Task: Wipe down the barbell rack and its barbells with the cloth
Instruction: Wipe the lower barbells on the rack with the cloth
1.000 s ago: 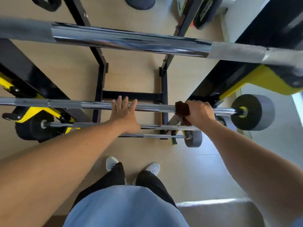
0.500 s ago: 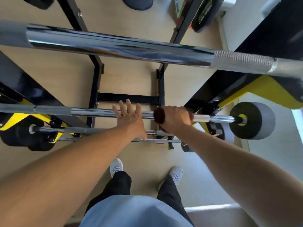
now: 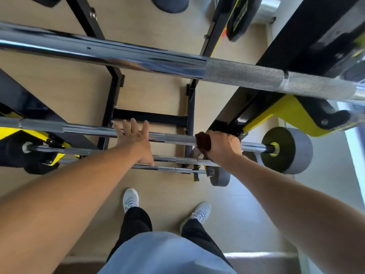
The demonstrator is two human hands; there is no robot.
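Note:
I look down through a black and yellow barbell rack (image 3: 254, 119) holding several chrome barbells. A thick top barbell (image 3: 138, 56) crosses close to the camera. On the middle barbell (image 3: 85, 129), my right hand (image 3: 225, 148) grips a dark brown cloth (image 3: 203, 140) wrapped round the shaft, just left of the grey weight plate (image 3: 292, 150). My left hand (image 3: 134, 140) rests flat on the same bar with fingers straight, left of the cloth. Two thinner barbells (image 3: 177, 160) lie lower, partly hidden by my hands.
The rack's black base frame (image 3: 150, 116) sits on a tan floor. A small grey plate (image 3: 220, 177) hangs on a lower bar, black plates (image 3: 17, 155) at the left. My feet in white shoes (image 3: 130, 198) stand below. A dark round object (image 3: 169, 3) lies beyond.
My right hand slid the cloth left along the middle bar toward my left hand, then back right toward the grey plate. My left hand stayed flat on the bar.

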